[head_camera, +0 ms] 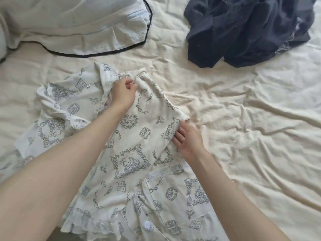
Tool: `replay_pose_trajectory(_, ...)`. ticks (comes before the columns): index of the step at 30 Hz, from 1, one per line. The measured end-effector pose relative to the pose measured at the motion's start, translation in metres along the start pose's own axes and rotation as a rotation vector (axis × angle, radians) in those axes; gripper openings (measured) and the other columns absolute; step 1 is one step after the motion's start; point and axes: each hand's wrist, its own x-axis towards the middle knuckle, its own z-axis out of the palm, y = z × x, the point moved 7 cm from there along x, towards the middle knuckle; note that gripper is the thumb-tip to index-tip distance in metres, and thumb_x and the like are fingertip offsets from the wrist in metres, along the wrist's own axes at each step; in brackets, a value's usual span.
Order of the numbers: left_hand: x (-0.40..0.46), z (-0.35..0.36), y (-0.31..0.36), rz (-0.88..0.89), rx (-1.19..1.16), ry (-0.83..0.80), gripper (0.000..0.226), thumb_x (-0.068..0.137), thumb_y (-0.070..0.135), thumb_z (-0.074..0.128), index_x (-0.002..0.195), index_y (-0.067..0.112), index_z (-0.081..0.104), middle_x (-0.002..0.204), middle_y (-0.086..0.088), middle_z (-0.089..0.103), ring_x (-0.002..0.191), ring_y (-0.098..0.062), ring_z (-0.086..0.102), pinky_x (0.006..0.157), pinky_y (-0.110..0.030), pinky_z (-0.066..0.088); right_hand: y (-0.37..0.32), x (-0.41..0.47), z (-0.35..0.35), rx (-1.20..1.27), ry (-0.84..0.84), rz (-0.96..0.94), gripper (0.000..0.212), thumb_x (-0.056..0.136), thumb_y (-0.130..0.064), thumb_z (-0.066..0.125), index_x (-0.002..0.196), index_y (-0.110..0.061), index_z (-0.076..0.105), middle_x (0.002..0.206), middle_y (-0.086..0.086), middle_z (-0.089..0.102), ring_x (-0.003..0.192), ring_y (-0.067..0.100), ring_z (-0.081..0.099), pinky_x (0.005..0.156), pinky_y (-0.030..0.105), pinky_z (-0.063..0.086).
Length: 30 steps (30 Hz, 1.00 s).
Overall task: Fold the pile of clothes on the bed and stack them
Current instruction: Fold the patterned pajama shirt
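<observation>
Nearest the camera, the hem of the printed shirt lies ruffled at 6 o'clock, a button visible on the overlapping front panel. The shirt runs lengthwise from that hem up toward 11 o'clock, where the collar sits, so its long axis is tilted left of straight ahead. Right hand, at about 3 o'clock of the shirt's middle, touches the right edge of a folded-over panel; its fingers are loosely curled against the cloth, and whether they pinch the edge or merely press it, cannot tell. Farther out, left hand reaches across to the collar end at 12 o'clock of the panel, its fingers bent and pinching a bunch of fabric near the lace trim. Judgement: the fold line runs between the two hands, roughly along the long axis, so the next move likely carries or smooths this panel leftward. Beyond, on the bed, a dark blue heap waits at 1 o'clock, and a white garment with dark trim at 11 o'clock.
</observation>
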Motion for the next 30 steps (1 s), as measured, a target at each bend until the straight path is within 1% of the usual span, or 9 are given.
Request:
replay_pose_trajectory(4,-0.067,-0.026,-0.039,0.06,-0.02,0.087,0.026,0.097,0.014,0.049,0.12,0.008,0.057,0.118,-0.004,0.057,0.099,-0.011,0.052,0.086,-0.023,0.04,0.039,-0.023,-0.008,-0.153,-0.065,0.041,0.026,0.098,-0.015,0.05,0.12,-0.002,0.05,0.099,0.009,0.07,0.084,0.016,0.07,0.073,0.026,0.056)
replay_pose_trajectory(10,-0.168,-0.076,-0.14,-0.109,0.003,0.148,0.018,0.095,0.014,0.051,0.11,0.012,0.06,0.109,-0.004,0.058,0.09,-0.013,0.053,0.076,-0.017,0.042,0.101,-0.055,-0.007,-0.246,-0.245,0.167,0.012,0.098,-0.014,0.046,0.093,-0.006,0.053,0.068,0.002,0.065,0.066,0.014,0.064,0.073,0.029,0.055)
replay_pose_trajectory(13,-0.208,-0.092,-0.19,-0.25,0.028,0.097,0.025,0.094,0.019,0.054,0.117,0.01,0.057,0.114,-0.006,0.054,0.101,-0.02,0.053,0.09,-0.035,0.047,0.131,-0.068,-0.008,-0.365,-0.214,0.207,0.008,0.098,-0.013,0.048,0.092,-0.01,0.051,0.088,0.012,0.066,0.078,0.019,0.064,0.077,0.03,0.055)
replay_pose_trajectory(17,-0.24,-0.095,-0.236,-0.36,0.05,-0.067,0.036,0.093,0.03,0.057,0.12,0.007,0.056,0.117,-0.008,0.057,0.103,-0.019,0.052,0.088,-0.032,0.044,0.176,-0.091,-0.009,-0.513,-0.202,0.256,0.013,0.096,-0.012,0.053,0.109,-0.01,0.051,0.082,0.007,0.067,0.072,0.018,0.061,0.077,0.03,0.054)
replay_pose_trajectory(20,-0.253,-0.091,-0.252,-0.418,0.015,-0.177,0.047,0.091,0.035,0.059,0.128,0.007,0.051,0.127,-0.006,0.054,0.109,-0.015,0.047,0.089,-0.03,0.038,0.204,-0.106,-0.013,-0.598,-0.187,0.284,0.033,0.096,-0.015,0.054,0.126,-0.007,0.041,0.103,0.028,0.064,0.065,0.016,0.053,0.094,0.042,0.051)
replay_pose_trajectory(23,-0.26,-0.091,-0.261,-0.462,-0.123,-0.251,0.062,0.089,0.038,0.061,0.138,0.005,0.044,0.136,-0.009,0.05,0.121,-0.023,0.049,0.099,-0.038,0.042,0.228,-0.118,-0.012,-0.667,-0.186,0.305,0.029,0.095,-0.02,0.057,0.114,-0.001,0.048,0.054,-0.004,0.053,0.045,0.007,0.045,0.065,0.028,0.047)
replay_pose_trajectory(24,-0.261,-0.092,-0.261,-0.456,-0.184,-0.266,0.062,0.089,0.038,0.062,0.138,0.006,0.044,0.137,-0.008,0.05,0.121,-0.022,0.05,0.097,-0.036,0.044,0.234,-0.122,-0.012,-0.716,-0.168,0.312,0.032,0.093,-0.022,0.059,0.113,0.002,0.052,0.055,-0.004,0.053,0.048,0.007,0.047,0.064,0.026,0.045)
replay_pose_trajectory(27,-0.268,-0.101,-0.26,-0.422,-0.299,-0.293,0.047,0.089,0.033,0.062,0.128,0.009,0.055,0.129,-0.006,0.057,0.106,-0.014,0.056,0.08,-0.024,0.045,0.248,-0.135,-0.016,-0.806,-0.138,0.294,0.039,0.09,-0.022,0.064,0.118,0.003,0.052,0.101,0.011,0.064,0.077,0.016,0.056,0.065,0.024,0.045)
replay_pose_trajectory(30,-0.272,-0.112,-0.267,-0.407,-0.372,-0.268,0.028,0.088,0.029,0.064,0.111,0.013,0.062,0.118,-0.01,0.064,0.109,-0.023,0.059,0.094,-0.037,0.048,0.259,-0.144,-0.019,-0.765,-0.138,0.249,0.023,0.09,-0.02,0.064,0.104,-0.009,0.049,0.098,0.005,0.06,0.08,0.013,0.058,0.06,0.021,0.046)
